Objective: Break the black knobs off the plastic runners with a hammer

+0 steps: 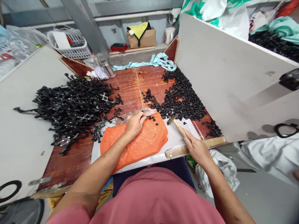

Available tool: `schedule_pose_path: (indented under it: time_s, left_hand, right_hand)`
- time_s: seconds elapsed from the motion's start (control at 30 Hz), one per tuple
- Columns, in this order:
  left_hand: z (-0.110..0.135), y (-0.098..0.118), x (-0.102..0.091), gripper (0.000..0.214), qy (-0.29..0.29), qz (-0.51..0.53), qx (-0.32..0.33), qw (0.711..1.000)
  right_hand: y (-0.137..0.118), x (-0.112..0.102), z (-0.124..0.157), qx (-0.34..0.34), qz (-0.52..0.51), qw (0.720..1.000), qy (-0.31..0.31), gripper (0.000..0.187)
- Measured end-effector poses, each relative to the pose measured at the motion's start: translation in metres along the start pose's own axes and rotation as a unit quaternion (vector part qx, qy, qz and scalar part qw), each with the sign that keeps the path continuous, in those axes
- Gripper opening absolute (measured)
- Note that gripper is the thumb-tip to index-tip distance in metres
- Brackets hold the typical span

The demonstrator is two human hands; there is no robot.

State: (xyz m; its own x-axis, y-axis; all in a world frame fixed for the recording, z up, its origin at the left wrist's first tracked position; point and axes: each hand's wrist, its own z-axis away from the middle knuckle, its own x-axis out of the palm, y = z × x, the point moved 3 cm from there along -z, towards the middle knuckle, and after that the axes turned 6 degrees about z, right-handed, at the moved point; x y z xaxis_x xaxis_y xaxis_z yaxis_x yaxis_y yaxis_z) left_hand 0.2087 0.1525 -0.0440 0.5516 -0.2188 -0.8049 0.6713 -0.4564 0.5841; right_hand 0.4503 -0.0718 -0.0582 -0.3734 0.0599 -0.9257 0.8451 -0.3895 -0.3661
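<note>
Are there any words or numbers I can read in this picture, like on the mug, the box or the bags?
No text reads clearly anywhere.
White mug: markings not legible.
Cardboard box: no print visible.
Plastic bags with red marks: print blurred, unreadable.
White card in the basket: looks blank.
Hammer in the right hand: no label visible.
Orange cloth under the left hand: no writing.

An orange dimpled cloth [142, 141] lies on a white sheet [174, 133] over the reddish-brown wood-grain surface [126, 90]. The heaps of plastic parts [72, 105] are black, the hammer [177, 124] has a pale wooden handle, and the basket [70, 43] is white.
</note>
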Motion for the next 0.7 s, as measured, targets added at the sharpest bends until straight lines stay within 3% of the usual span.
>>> schedule_pose_path:
  time_s: [0.2, 0.3, 0.43, 0.53, 0.7]
  left_hand:
    - [0.000, -0.006, 0.004, 0.020, 0.003, 0.023, -0.001, 1.000]
    - [0.000, -0.009, 0.006, 0.019, 0.013, 0.022, 0.007, 1.000]
    - [-0.001, -0.009, 0.005, 0.018, 0.027, 0.027, 0.016, 0.999]
    - [-0.001, -0.009, 0.004, 0.018, 0.035, 0.047, 0.014, 0.998]
    - [-0.002, -0.009, 0.003, 0.018, 0.038, 0.069, 0.009, 0.997]
  right_hand:
    - [0.000, -0.001, 0.000, 0.001, 0.006, 1.000, -0.017, 0.048]
    - [-0.008, -0.008, 0.002, -0.012, -0.011, 1.000, 0.009, 0.049]
    - [-0.033, -0.031, 0.001, -0.052, -0.030, 0.996, 0.064, 0.052]
    - [-0.057, -0.044, -0.007, -0.090, 0.017, 0.994, 0.053, 0.052]
    - [-0.081, -0.046, -0.021, -0.130, 0.047, 0.989, 0.061, 0.050]
